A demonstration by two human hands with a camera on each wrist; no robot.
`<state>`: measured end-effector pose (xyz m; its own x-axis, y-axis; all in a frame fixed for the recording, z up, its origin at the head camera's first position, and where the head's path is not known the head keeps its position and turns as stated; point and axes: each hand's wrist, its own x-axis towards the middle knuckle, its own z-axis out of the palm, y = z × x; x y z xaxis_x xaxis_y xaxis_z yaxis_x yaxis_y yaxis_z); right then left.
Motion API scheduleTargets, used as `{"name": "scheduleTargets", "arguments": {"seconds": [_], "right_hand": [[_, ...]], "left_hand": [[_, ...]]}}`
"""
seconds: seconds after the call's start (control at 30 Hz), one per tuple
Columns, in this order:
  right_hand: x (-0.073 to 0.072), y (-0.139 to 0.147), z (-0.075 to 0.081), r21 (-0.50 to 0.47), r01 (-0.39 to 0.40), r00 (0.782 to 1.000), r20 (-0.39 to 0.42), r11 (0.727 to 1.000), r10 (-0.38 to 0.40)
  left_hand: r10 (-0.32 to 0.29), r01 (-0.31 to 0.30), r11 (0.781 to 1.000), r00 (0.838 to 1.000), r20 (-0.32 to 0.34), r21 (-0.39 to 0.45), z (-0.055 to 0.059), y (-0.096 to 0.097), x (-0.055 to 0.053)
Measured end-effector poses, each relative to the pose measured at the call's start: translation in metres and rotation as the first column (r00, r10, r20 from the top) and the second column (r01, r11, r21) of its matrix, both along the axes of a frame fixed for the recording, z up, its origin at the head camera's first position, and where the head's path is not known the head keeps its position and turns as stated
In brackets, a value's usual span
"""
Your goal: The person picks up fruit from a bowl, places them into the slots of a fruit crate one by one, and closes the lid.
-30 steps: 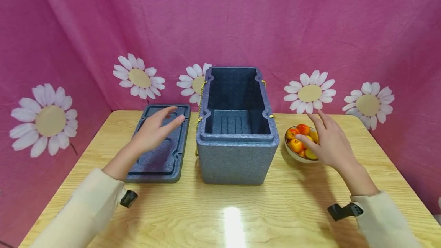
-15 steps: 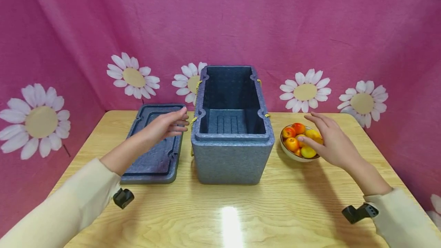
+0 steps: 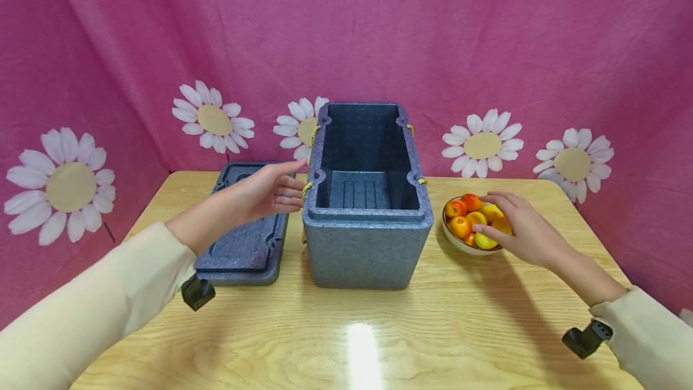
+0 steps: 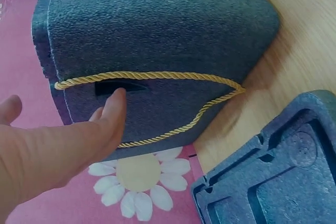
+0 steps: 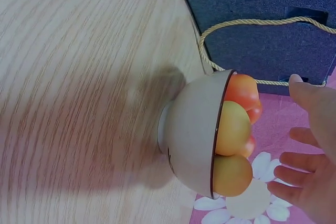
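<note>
A dark grey foam box (image 3: 365, 257) stands without its lid at mid-table, a yellow rope (image 4: 157, 75) looped along each long side. My left hand (image 3: 267, 191) is at its left wall, fingers extended toward the rope and thumb near the rim. In the left wrist view the fingertips overlap the wall just below the upper strand. To the right, a white bowl (image 5: 194, 129) with a dark rim holds several orange, red and yellow fruits (image 3: 476, 218). Over the bowl's right side hovers my right hand (image 3: 525, 230), fingers spread and nothing held.
The matching grey lid (image 3: 238, 245) lies flat on the wooden table (image 3: 271, 330) left of the box, partly covered from view by the left forearm. A pink curtain (image 3: 368, 35) with printed daisies hangs behind the table.
My left hand has moved right, from above the lid to the box's left wall, turning its palm toward it. My right hand has lowered slightly toward the fruit. Box, lid and bowl stay put.
</note>
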<state>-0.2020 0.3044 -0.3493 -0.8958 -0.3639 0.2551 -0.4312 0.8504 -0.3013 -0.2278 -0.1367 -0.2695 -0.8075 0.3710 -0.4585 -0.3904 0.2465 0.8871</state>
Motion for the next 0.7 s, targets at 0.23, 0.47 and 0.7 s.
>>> {"name": "scheduleTargets", "arguments": {"seconds": [0.23, 0.47, 0.7], "right_hand": [[0.000, 0.003, 0.001, -0.003, -0.001, 1.000, 0.002, 1.000, 0.001], [-0.002, 0.003, 0.005, 0.017, -0.022, 1.000, 0.001, 1.000, 0.022], [-0.004, 0.003, 0.011, 0.036, -0.032, 0.999, 0.006, 0.999, 0.032]], "left_hand": [[0.038, -0.042, 0.999, 0.993, 0.111, 0.031, 0.006, 0.007, -0.006], [0.055, -0.057, 0.998, 0.987, 0.148, 0.011, 0.007, 0.010, -0.007], [0.006, -0.004, 1.000, 0.989, 0.148, -0.015, 0.009, 0.010, -0.008]]}}
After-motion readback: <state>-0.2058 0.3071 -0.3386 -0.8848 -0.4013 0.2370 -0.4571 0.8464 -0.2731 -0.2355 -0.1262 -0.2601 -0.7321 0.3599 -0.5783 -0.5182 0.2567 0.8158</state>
